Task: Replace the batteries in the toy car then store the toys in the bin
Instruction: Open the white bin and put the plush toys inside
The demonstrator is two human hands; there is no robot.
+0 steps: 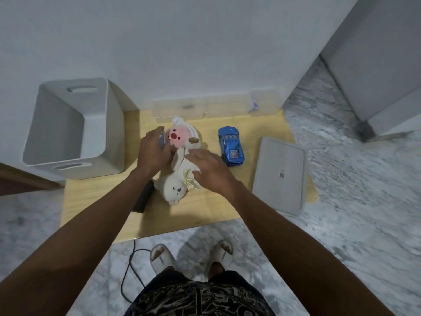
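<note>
A blue toy car (pixel 230 145) stands on the wooden table (pixel 95 201), right of two plush toys. A pink-faced plush (pixel 180 135) lies at the back and a cream rabbit plush (pixel 176 188) in front of it. My left hand (pixel 153 151) is curled beside the pink plush, and a small blue thing shows at its fingertips; I cannot tell what it is. My right hand (pixel 208 168) lies flat on the rabbit's body with fingers spread. The grey bin (pixel 68 128) stands open at the table's left end.
The bin's grey lid (pixel 281 176) lies at the right end of the table. Clear plastic boxes (pixel 205 107) line the back edge by the white wall. A dark cylinder (pixel 144 197) lies under my left forearm. A cable runs over the marble floor near my slippered feet.
</note>
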